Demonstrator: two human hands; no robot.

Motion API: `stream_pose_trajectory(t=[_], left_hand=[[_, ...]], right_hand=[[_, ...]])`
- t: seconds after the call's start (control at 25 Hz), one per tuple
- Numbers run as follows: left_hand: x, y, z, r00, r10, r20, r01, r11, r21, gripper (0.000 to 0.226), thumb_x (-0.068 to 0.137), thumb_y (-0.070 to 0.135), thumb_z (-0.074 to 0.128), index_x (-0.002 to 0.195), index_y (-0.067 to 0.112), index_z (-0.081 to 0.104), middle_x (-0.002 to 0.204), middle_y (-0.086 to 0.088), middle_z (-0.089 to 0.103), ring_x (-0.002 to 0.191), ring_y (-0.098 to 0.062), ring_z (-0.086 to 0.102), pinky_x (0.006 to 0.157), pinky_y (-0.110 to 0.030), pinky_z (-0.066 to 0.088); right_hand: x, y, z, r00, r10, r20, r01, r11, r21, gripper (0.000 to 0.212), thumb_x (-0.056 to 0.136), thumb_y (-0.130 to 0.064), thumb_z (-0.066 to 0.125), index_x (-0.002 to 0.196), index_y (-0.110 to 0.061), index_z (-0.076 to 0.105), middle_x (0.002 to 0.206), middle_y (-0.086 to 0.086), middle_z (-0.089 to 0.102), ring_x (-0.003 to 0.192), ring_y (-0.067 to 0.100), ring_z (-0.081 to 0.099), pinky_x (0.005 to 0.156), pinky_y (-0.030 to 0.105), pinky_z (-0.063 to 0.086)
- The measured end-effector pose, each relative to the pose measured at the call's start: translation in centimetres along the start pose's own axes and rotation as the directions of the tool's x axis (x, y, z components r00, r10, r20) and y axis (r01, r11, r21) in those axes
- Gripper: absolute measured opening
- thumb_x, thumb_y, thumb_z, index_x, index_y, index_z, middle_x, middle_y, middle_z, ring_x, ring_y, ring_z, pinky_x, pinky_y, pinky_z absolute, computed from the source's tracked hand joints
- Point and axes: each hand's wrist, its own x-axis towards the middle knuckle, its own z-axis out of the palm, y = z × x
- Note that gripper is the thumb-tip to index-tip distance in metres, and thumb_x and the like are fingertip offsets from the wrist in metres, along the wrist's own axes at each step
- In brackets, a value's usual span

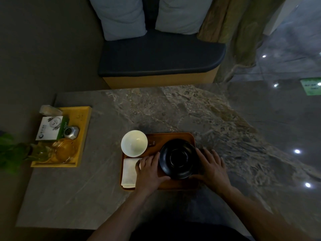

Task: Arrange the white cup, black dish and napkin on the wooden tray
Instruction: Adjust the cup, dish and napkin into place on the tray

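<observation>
A brown wooden tray (pixel 175 136) lies on the stone table. The white cup (pixel 134 143) stands at the tray's far left corner. A folded white napkin (pixel 129 172) lies on the tray's near left side. The black dish (pixel 178 158) rests on the right half of the tray. My left hand (pixel 151 169) lies beside the dish's left rim, partly over the napkin, thumb under the dish's near edge. My right hand (pixel 212 169) cups the dish's right rim. Both hands grip the dish between them.
A yellow tray (pixel 85 122) at the table's left holds a white box, a small silver object and glass vessels. A green plant (pixel 10 150) sits at the far left. A cushioned bench (pixel 161 56) with pillows stands beyond the table. Glossy floor lies to the right.
</observation>
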Motion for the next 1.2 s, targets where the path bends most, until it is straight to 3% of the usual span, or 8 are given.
stream_pose_trajectory(t=[0.28, 0.56, 1.2], left_hand=[[0.0, -0.8, -0.2, 0.999, 0.030, -0.015, -0.030, 1.000, 0.007, 0.103, 0.071, 0.069, 0.065, 0.151, 0.035, 0.011, 0.154, 0.005, 0.028, 0.144, -0.019, 0.012, 0.116, -0.051, 0.014], [-0.5, -1.6, -0.2, 0.999, 0.020, -0.037, -0.019, 1.000, 0.010, 0.103, 0.070, 0.069, 0.066, 0.151, 0.033, 0.013, 0.155, 0.005, 0.027, 0.144, -0.020, 0.014, 0.116, -0.049, 0.017], [-0.3, -2.0, -0.5, 1.000, 0.013, -0.025, -0.013, 1.000, -0.016, 0.102, 0.071, 0.064, 0.068, 0.151, 0.036, 0.010, 0.154, 0.006, 0.025, 0.142, -0.020, 0.014, 0.116, -0.049, 0.011]], right_hand=[[-0.5, -0.8, 0.6, 0.999, 0.022, -0.029, -0.022, 1.000, -0.003, 0.107, 0.064, -0.086, 0.049, 0.150, -0.040, 0.004, 0.159, 0.003, 0.020, 0.145, 0.031, 0.008, 0.115, 0.057, 0.018], [-0.1, -1.3, 0.7, 1.000, 0.004, -0.002, -0.004, 1.000, -0.026, 0.108, 0.063, -0.087, 0.047, 0.147, -0.045, -0.006, 0.160, 0.003, 0.012, 0.146, 0.032, 0.001, 0.115, 0.059, 0.015], [-0.6, -2.3, 0.7, 0.998, 0.062, -0.014, -0.063, 0.997, -0.045, 0.107, 0.063, -0.087, 0.047, 0.148, -0.046, -0.004, 0.161, 0.004, 0.010, 0.146, 0.033, 0.000, 0.115, 0.060, 0.011]])
